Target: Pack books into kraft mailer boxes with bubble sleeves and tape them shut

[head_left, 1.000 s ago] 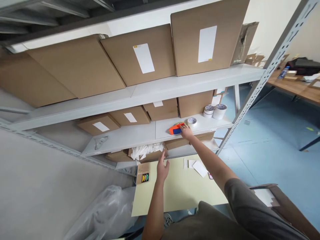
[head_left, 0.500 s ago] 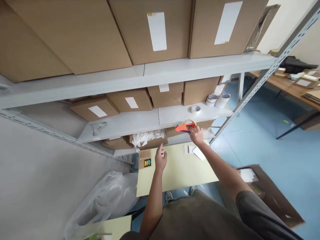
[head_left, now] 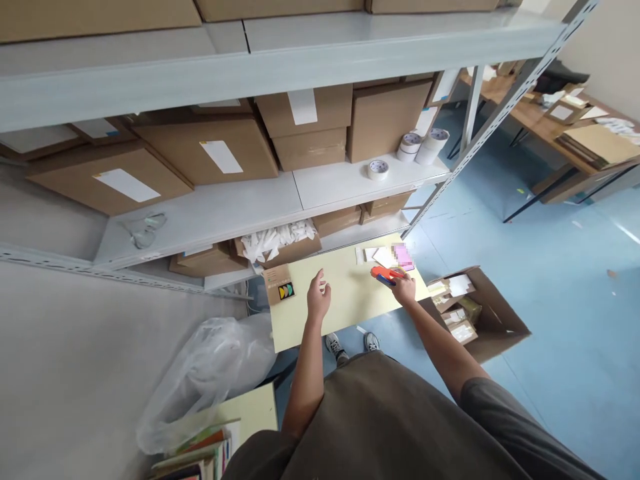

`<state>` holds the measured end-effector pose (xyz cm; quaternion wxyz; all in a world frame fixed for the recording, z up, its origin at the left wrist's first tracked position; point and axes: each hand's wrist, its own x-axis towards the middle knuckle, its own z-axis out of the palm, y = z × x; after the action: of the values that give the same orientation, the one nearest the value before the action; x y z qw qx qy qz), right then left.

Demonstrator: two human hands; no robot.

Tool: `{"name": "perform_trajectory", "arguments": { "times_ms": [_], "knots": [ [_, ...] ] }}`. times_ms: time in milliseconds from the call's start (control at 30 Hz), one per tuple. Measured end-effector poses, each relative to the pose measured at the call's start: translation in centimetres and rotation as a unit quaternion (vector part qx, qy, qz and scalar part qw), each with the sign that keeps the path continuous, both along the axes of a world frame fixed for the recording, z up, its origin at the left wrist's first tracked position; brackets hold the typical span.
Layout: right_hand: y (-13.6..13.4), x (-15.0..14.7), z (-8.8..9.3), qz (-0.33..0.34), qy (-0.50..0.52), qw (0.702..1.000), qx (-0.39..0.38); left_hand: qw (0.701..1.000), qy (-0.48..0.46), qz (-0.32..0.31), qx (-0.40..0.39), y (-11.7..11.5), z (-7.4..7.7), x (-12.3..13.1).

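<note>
My right hand (head_left: 405, 291) is closed around an orange and blue tape dispenser (head_left: 384, 275), held over the right part of a pale yellow table (head_left: 345, 293). Part of the tool is hidden behind the fingers. Over the table's left half hovers my left hand (head_left: 319, 297), fingers apart and nothing in it. A brown cardboard piece with a colourful print (head_left: 280, 283) lies at the table's left end. White paper pieces (head_left: 383, 257) and a pink item (head_left: 403, 256) lie at the far right, just beyond the dispenser.
A grey metal shelf (head_left: 240, 213) stands behind the table, with cardboard boxes, tape rolls (head_left: 378, 169) and a box of white gloves (head_left: 280, 239). An open carton (head_left: 493, 313) sits on the floor at right. At left are a clear plastic bag (head_left: 210, 373) and stacked books (head_left: 200, 460).
The view has tilted down, showing more of the table and floor. My right hand has lowered the tape dispenser from in front of the shelf to over the table. My left hand stays open.
</note>
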<state>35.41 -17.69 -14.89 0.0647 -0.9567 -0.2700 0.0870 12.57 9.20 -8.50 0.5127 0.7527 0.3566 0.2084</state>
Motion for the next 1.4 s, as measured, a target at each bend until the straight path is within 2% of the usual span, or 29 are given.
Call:
{"name": "perform_trajectory", "arguments": {
  "times_ms": [133,300,400,467,567,633,700,767,867,967,1100,1233,1400],
  "knots": [
    [-1.8,0.4,-1.9,-0.004,0.065,0.996,-0.065,1.000,0.027,0.011,0.000,-1.7,-1.0,-2.1],
    [-2.7,2.1,-3.6,0.009,0.137,0.982,-0.126,0.995,0.072,0.054,-0.029,-5.2,-2.5,-4.9],
    [-2.8,2.8,-4.2,0.014,0.184,0.968,-0.167,0.988,0.112,0.089,-0.054,-7.5,-2.2,-6.6],
    [-2.6,2.9,-4.5,0.016,0.171,0.968,-0.184,0.984,0.130,0.108,-0.059,-8.8,-1.6,-7.9],
    [-1.6,2.5,-4.9,0.077,0.092,0.986,-0.120,0.977,0.142,0.149,-0.047,-9.9,-0.7,-10.0],
    [-0.2,1.8,-4.8,0.135,0.065,0.988,-0.028,0.972,0.138,0.184,-0.036,-10.5,-0.3,-11.6],
    [2.0,0.7,-4.3,0.196,0.060,0.976,0.070,0.968,0.126,0.216,-0.032,-10.9,-0.2,-13.3],
    [4.7,-0.9,-3.5,0.252,0.066,0.954,0.145,0.962,0.115,0.246,-0.031,-11.4,-0.4,-15.1],
    [9.0,-4.5,-1.8,0.337,0.081,0.914,0.210,0.950,0.115,0.287,-0.029,-11.8,-1.0,-18.1],
    [12.2,-9.5,-0.2,0.429,0.103,0.865,0.237,0.935,0.112,0.335,-0.015,-11.9,-1.6,-21.5],
    [14.6,-16.2,1.0,0.521,0.130,0.807,0.247,0.908,0.097,0.407,-0.003,-11.2,-2.7,-25.9],
    [17.5,-20.6,0.9,0.529,0.141,0.799,0.248,0.885,0.066,0.462,-0.004,-9.4,-4.0,-30.4],
    [22.8,-26.5,0.3,0.546,0.160,0.794,0.216,0.874,0.055,0.481,-0.028,-6.0,-6.2,-36.6]
  ]
}}
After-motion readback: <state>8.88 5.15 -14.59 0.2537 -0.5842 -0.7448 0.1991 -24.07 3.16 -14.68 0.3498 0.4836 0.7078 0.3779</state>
